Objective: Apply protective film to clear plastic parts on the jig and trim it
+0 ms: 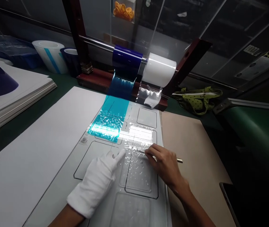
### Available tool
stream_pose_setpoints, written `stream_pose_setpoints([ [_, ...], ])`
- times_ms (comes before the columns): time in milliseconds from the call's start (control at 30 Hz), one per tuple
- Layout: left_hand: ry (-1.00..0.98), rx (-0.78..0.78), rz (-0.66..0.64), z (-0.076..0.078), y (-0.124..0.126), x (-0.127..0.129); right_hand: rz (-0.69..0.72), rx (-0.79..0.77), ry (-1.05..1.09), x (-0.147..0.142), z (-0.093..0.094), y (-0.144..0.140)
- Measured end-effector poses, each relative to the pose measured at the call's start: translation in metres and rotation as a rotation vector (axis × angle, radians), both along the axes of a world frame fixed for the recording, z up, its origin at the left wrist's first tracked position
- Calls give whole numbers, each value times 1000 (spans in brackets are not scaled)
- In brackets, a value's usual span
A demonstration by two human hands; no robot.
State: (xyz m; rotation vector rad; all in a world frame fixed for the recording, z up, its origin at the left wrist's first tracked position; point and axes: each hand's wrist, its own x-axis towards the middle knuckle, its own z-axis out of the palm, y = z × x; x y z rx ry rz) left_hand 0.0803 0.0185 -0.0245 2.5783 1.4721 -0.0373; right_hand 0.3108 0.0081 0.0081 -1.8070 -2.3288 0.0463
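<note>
My left hand, in a white glove, rests on the glass-like sheet with a finger stretched out at the clear film's left edge. Bare, my right hand is closed around a slim silver pen-shaped tool; its tip is hard to make out at the film. The clear film runs down from the white roll over black-outlined rectangles. Below my hands lie clear rounded-corner panels, one partly under the film. Left of the clear film is a teal film strip from the dark blue roll.
A dark red stand with a metal rod carries both rolls. Stacked white sheets and spare rolls are at the left. Brown board, a green dotted bag and a dark phone-like object lie right.
</note>
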Motion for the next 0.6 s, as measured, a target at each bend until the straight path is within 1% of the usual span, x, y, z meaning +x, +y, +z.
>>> stream_pose_setpoints([
  [67, 32, -24, 9, 1, 1, 2, 38, -24, -11, -13, -4, 19],
  [133, 8, -46, 30, 0, 2, 3, 78, -53, -25, -24, -6, 33],
  [267, -67, -91, 50, -5, 5, 1, 139, -104, -45, -33, -7, 46],
  [333, -61, -94, 37, -7, 5, 1, 147, -118, -54, -29, -6, 46],
  [433, -42, -49, 42, -6, 4, 0, 134, -130, -73, -16, -3, 40],
  [600, -152, -87, 47, 0, 4, 0, 68, -125, -121, 17, 2, 20],
])
